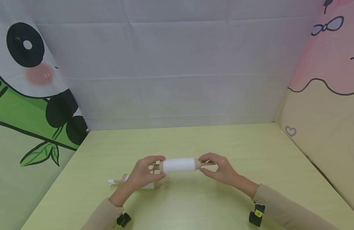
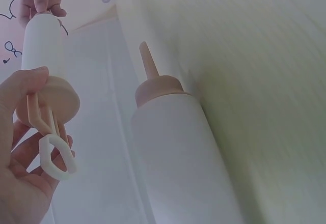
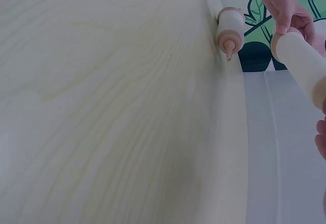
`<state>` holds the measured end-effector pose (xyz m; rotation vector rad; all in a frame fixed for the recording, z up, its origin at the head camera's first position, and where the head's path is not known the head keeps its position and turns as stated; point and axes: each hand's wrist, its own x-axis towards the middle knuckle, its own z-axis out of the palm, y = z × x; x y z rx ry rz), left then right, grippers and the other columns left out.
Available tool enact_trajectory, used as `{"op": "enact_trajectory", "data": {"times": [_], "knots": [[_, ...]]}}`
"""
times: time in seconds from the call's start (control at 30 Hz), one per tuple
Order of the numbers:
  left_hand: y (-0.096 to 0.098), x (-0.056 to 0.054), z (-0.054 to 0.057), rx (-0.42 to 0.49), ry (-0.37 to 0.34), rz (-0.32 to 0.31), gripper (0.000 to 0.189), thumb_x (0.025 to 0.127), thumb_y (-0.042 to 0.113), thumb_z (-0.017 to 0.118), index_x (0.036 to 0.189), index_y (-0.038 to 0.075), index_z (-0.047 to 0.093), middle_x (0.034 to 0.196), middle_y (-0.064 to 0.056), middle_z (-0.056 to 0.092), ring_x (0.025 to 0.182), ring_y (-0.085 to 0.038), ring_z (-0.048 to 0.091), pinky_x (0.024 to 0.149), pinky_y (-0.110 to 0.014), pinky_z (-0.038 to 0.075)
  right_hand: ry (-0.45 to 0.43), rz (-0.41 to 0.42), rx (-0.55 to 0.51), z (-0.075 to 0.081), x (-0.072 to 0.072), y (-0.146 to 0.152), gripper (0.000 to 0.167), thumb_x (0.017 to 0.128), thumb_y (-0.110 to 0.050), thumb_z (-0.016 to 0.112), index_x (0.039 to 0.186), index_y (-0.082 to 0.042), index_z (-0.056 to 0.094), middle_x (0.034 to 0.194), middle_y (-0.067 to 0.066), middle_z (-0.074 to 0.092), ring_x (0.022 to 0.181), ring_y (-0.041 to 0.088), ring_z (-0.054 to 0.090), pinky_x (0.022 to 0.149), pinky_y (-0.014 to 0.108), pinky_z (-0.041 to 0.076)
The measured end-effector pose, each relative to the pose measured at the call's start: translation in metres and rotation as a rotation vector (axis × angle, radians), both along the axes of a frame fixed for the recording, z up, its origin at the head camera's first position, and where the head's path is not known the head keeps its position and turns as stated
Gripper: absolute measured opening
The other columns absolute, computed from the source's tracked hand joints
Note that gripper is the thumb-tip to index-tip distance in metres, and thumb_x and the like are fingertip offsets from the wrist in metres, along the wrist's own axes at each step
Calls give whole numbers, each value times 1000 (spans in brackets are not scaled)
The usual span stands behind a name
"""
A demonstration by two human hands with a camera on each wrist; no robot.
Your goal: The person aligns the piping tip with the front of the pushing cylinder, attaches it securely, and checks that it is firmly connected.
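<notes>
Held level above the table is a piping syringe (image 1: 179, 165) with a white barrel, beige ends and a thin nozzle pointing right. My left hand (image 1: 143, 172) grips its handle end, thumb and fingers around the beige cap. The left wrist view shows a white ring (image 2: 57, 158) on its plunger. My right hand (image 1: 220, 169) pinches the nozzle end between thumb and fingers; in the right wrist view only its fingertips (image 3: 321, 135) show. A second, similar syringe (image 2: 178, 147) lies on the table, partly hidden behind my left hand in the head view, its nozzle also pointing right.
The pale wood-grain table (image 1: 223, 140) meets a grey-white cloth (image 1: 177, 64) at the back. Printed cloths with cartoon figures hang at the left (image 1: 33, 111) and right (image 1: 323, 111). Small black devices (image 1: 123, 219) hang at both wrists.
</notes>
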<state>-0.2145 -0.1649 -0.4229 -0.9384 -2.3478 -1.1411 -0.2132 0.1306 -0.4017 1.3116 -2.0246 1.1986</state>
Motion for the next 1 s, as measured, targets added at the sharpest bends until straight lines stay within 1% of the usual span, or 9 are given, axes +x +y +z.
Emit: {"op": "enact_trajectory", "data": {"times": [0.13,0.17,0.23,0.33,0.43,0.53,0.73,0.9,1.0], "knots": [[-1,1,-2,10,-9,-6,46,59,2,82,102,3,65,102,-11,66,90,-26,62,70,-32,54,5,-16,21,-1,0,1,34,62,15,73,93,9,61,88,20,65,74,29,64,61,33,54],[-1,1,-2,10,-17,-5,46,59,2,82,102,3,65,102,-11,66,92,-26,61,71,-32,54,3,-18,24,-6,-4,2,33,63,14,73,94,8,62,88,19,65,75,28,64,61,32,54],[-2,1,-2,10,-23,-6,47,59,2,82,102,3,65,103,-10,65,93,-26,61,73,-33,53,-5,-21,31,-12,-8,3,35,63,12,74,96,7,62,90,18,65,75,26,64,62,29,54],[-2,1,-2,3,-16,-3,47,58,3,83,102,3,65,104,-10,65,94,-24,61,74,-35,53,-6,-21,25,-14,-9,3,41,61,10,76,99,7,60,92,17,64,75,25,64,60,31,54],[-1,0,-2,-1,-15,1,47,58,4,83,101,4,65,104,-8,65,94,-22,61,74,-33,53,-13,-26,23,-6,-2,1,43,59,12,76,98,8,58,92,18,62,75,26,62,60,34,54],[0,-1,-2,-8,-10,10,47,58,5,83,101,5,65,104,-7,65,94,-21,61,73,-31,53,1,-47,25,-4,0,1,41,59,13,75,96,8,59,90,18,62,75,26,62,60,34,54],[-1,-1,-1,-15,53,7,48,56,6,84,100,5,65,103,-7,66,94,-23,62,72,-33,53,13,-84,30,-5,0,0,39,59,11,76,95,8,61,88,18,65,72,25,63,60,32,54],[-1,-1,-1,-19,91,-9,49,55,6,84,100,5,65,102,-8,66,93,-24,62,72,-37,53,-10,-50,24,-5,0,0,45,59,11,76,100,8,57,92,18,62,75,26,61,59,35,54],[-2,-1,-1,-32,98,-7,49,55,6,84,100,5,64,102,-8,66,93,-24,62,72,-38,53,17,-20,16,-4,0,-1,44,59,13,76,98,8,57,92,18,61,76,27,61,58,36,54]]}}
